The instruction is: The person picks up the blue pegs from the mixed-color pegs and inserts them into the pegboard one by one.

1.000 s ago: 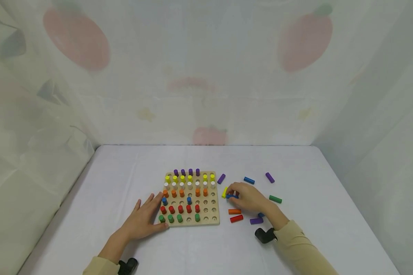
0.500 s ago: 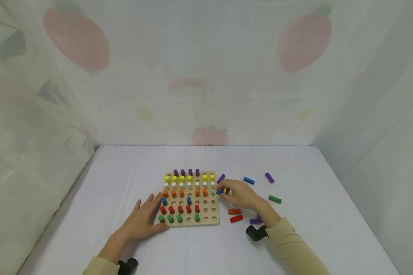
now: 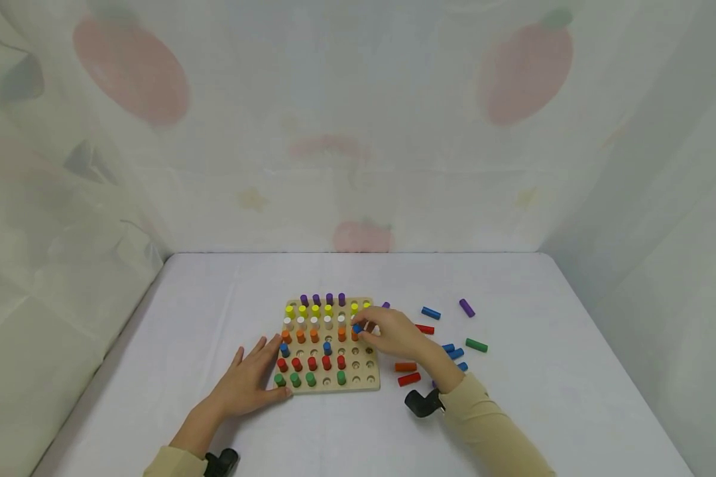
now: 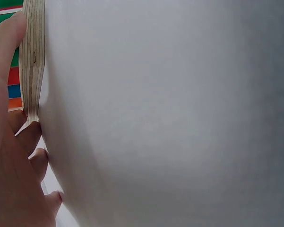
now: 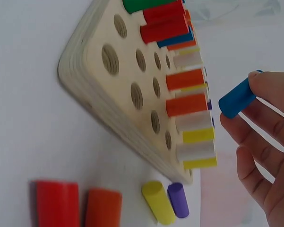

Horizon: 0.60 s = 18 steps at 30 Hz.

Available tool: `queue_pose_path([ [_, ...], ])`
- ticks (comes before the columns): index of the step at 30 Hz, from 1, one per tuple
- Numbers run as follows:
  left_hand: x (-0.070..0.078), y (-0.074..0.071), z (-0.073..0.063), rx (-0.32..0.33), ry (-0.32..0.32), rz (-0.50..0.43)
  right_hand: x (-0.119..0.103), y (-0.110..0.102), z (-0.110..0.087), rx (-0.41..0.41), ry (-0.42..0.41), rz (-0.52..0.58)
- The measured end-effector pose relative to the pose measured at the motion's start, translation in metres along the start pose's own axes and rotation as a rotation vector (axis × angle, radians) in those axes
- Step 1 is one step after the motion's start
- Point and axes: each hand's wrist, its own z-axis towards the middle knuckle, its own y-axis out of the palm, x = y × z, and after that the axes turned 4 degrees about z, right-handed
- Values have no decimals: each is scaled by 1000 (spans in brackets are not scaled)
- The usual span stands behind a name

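Note:
A wooden pegboard (image 3: 363, 371) stands on the table with rows of upright purple, yellow, white, orange, blue, red and green pegs; some holes at its right side are bare. My left hand (image 3: 252, 381) lies along the board's left edge, fingers spread, thumb at the near corner. In the left wrist view the thumb (image 4: 8, 35) touches the layered wood edge. Over the board's right part, my right hand (image 3: 396, 334) pinches a blue peg (image 5: 237, 99) between thumb and fingers. The peg is tilted and apart from the board in the right wrist view.
Loose pegs lie right of the board: an orange peg (image 3: 406, 367), a red peg (image 3: 409, 379), a green peg (image 3: 477, 345), a purple peg (image 3: 467, 307), a blue peg (image 3: 431, 313) and others. Near the board's edge lies a yellow peg (image 5: 159, 202). Pale curtains enclose the table.
My right hand has carried the blue peg leftward, from among the loose pegs to over the board. Loose red and blue pegs have come into view behind it. The left hand has stayed put.

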Motion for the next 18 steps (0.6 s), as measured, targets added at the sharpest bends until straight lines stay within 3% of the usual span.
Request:
queue_pose_path([
  [12,-1,0,1,3,3,-12,-12,23,17,43,-76,27],
  [18,-2,0,1,8,6,-11,-16,32,24,52,-71,46],
])
